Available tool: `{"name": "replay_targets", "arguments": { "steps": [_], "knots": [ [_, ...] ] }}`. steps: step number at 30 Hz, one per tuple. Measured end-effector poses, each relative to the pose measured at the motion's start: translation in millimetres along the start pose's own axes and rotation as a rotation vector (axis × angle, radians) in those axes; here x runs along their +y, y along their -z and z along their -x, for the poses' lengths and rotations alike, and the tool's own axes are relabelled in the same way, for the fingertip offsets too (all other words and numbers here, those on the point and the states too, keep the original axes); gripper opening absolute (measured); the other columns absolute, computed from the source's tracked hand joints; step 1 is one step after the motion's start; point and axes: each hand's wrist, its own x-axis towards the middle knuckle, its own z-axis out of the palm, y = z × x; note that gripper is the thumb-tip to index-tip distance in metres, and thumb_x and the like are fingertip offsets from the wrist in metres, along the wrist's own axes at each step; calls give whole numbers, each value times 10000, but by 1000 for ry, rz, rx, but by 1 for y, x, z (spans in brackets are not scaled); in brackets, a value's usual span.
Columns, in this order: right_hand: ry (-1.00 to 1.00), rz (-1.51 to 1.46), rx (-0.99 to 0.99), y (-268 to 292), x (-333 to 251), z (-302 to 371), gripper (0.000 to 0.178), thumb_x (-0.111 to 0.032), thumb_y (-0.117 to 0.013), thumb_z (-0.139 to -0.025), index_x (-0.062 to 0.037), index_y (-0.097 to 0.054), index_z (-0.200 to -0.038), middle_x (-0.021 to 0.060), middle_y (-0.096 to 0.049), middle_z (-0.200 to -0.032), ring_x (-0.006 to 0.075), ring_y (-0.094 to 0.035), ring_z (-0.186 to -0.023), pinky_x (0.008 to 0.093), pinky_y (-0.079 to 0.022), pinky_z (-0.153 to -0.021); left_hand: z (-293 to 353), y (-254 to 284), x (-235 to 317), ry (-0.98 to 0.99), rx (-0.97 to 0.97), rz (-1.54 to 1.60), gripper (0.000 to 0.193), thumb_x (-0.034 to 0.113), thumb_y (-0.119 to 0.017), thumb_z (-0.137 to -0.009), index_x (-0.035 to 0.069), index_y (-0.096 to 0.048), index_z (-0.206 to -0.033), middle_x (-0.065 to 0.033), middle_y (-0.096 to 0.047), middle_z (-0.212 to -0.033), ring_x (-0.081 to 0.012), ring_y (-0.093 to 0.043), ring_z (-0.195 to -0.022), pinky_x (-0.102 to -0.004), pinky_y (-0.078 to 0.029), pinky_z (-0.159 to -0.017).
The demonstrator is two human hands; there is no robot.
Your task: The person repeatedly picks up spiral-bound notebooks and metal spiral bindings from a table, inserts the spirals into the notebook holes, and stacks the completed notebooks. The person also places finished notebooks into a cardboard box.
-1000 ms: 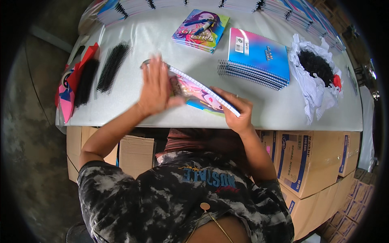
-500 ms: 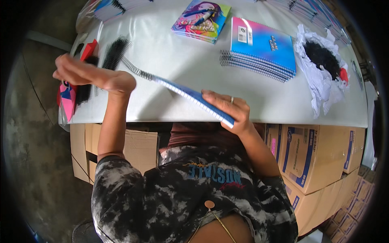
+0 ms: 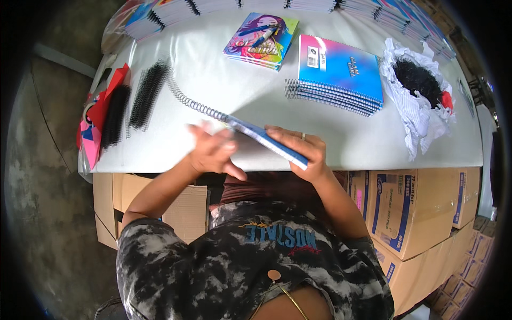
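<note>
My right hand (image 3: pixel 300 151) grips a blue-edged notebook (image 3: pixel 269 142), held tilted over the near edge of the white table (image 3: pixel 234 85). A black spiral coil (image 3: pixel 194 102) sticks out from the notebook's upper left end, partly threaded into it. My left hand (image 3: pixel 213 152) is blurred and closes on the notebook's near end where the coil enters. A bundle of loose black coils (image 3: pixel 146 93) lies on the table to the left.
A stack of blue-pink spiral notebooks (image 3: pixel 341 74) and a colourful cover stack (image 3: pixel 261 40) lie farther back. White paper with black scraps (image 3: pixel 418 85) sits at the right. More notebook rows line the far edge. Cardboard boxes (image 3: pixel 410 208) stand below the table.
My left hand went out to the coils at the left, then came back to the notebook with a coil. The notebook has been tilted up on edge.
</note>
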Motion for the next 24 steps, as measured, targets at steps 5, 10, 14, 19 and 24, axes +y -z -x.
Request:
{"name": "replay_targets", "arguments": {
  "steps": [5, 10, 14, 19, 24],
  "knots": [
    [21, -2, -54, -8, -9, -6, 263, 31, -559, -761, 37, -621, -1016, 187, -647, -961, 287, -647, -887, 328, -534, -739, -12, -7, -9, 337, -13, -50, 1097, 757, -382, -727, -86, -88, -1364, -273, -52, -1431, -415, -42, -1332, -552, -12, -1050],
    [42, 21, -31, -7, -3, -5, 345, 0, -620, -725, -8, -611, -1070, 158, -641, -998, 258, -654, -850, 310, -537, -703, 14, -10, -10, 313, 219, -164, 968, 729, -272, -795, -117, -355, -1257, -327, -90, -1388, -466, -133, -1287, -591, -48, -1029],
    [3, -1, -45, -11, -12, -9, 345, 42, -585, -720, 5, -612, -1062, 155, -638, -1013, 264, -646, -885, 311, -529, -739, 20, -30, -56, 545, 287, -98, 943, 695, -309, -789, -77, -248, -1326, -272, -175, -1392, -403, -173, -1293, -532, -98, -1050],
    [-41, -7, -11, -5, -2, -5, 350, 69, -561, -718, 2, -614, -1057, 155, -639, -1012, 269, -647, -881, 321, -526, -745, -22, -6, 3, 106, 238, 93, 941, 685, -380, -777, -63, -251, -1333, -272, -300, -1340, -468, -211, -1254, -604, -56, -1023],
    [-29, 16, -34, -10, -13, -8, 365, 51, -587, -710, -9, -609, -1070, 150, -636, -1020, 271, -646, -877, 325, -526, -746, -38, -12, -7, 555, 89, -6, 839, 640, -441, -800, -18, -322, -1306, -237, -144, -1425, -464, -202, -1267, -605, -36, -1018]
  ]
}}
